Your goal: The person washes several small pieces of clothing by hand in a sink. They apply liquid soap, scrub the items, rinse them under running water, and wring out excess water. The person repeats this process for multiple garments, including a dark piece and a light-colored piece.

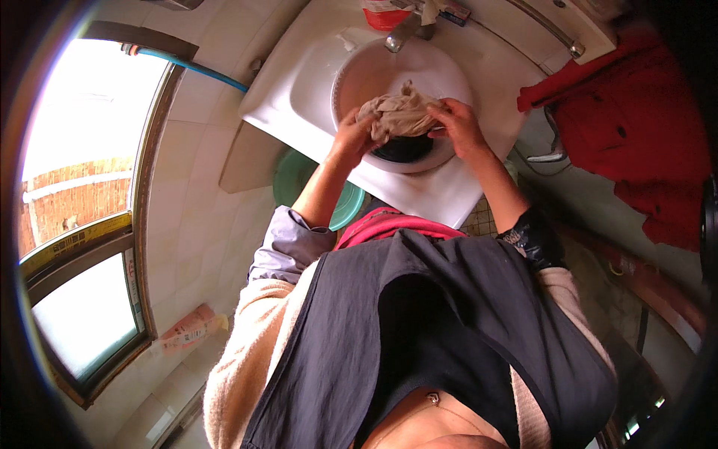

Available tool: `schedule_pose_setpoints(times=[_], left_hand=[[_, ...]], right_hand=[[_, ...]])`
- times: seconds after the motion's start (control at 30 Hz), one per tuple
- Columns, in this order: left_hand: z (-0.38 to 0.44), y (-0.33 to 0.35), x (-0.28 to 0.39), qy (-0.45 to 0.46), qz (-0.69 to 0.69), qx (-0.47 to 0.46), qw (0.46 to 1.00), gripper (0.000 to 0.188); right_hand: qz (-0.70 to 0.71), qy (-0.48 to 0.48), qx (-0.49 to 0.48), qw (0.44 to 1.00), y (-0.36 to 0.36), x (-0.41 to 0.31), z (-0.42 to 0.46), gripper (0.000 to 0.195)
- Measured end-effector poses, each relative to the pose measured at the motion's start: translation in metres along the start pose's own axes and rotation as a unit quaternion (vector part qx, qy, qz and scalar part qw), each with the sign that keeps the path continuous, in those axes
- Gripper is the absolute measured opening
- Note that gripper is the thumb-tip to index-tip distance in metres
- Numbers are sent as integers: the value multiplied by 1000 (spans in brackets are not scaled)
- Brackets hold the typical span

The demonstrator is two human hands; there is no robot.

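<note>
A crumpled beige cloth (399,115) is bunched between my two hands above a pale round basin (359,73). My left hand (356,137) grips the cloth's left end, with the fingers partly hidden by its folds. At the right end, my right hand (459,126) holds it with thumb and fingers. Below the cloth, something dark (405,150) lies at the near side of the basin; its kind cannot be made out. A metal faucet (397,40) reaches over the far rim.
The basin sits in a white sink (314,84) with a wide ledge. A red packet (387,17) and a small box (454,12) are behind the faucet. Below left is a green plastic tub (348,205). Red cloth (628,123) hangs at right; a window (90,146) is at left.
</note>
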State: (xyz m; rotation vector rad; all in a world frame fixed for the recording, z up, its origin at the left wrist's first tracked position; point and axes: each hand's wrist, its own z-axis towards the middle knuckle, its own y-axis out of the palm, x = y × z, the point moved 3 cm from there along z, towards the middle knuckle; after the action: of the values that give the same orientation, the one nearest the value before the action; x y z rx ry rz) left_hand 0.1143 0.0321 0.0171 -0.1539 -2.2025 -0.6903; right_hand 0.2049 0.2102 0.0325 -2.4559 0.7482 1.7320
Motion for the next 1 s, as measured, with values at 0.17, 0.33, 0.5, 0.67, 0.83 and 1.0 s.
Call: schedule_pose_setpoints(times=[0.17,0.33,0.5,0.67,0.83,1.0], left_hand=[[32,-54,46,191,126,176,957,28],[43,-46,52,339,596,225,693,41],[58,-48,40,201,582,146,774,38],[58,-55,24,173,583,135,783,32],[51,-64,6,189,569,146,787,32],[35,-63,1,184,562,183,786,39]], right_hand=[[-56,-117,-15,991,-4,-24,38,32],[-569,-334,176,731,-47,4,68,45],[-579,-92,236,775,-62,10,68,51],[-602,-166,180,760,-92,6,81,48],[-608,-193,186,747,-83,2,85,46],[-613,-179,172,750,-74,-5,83,46]])
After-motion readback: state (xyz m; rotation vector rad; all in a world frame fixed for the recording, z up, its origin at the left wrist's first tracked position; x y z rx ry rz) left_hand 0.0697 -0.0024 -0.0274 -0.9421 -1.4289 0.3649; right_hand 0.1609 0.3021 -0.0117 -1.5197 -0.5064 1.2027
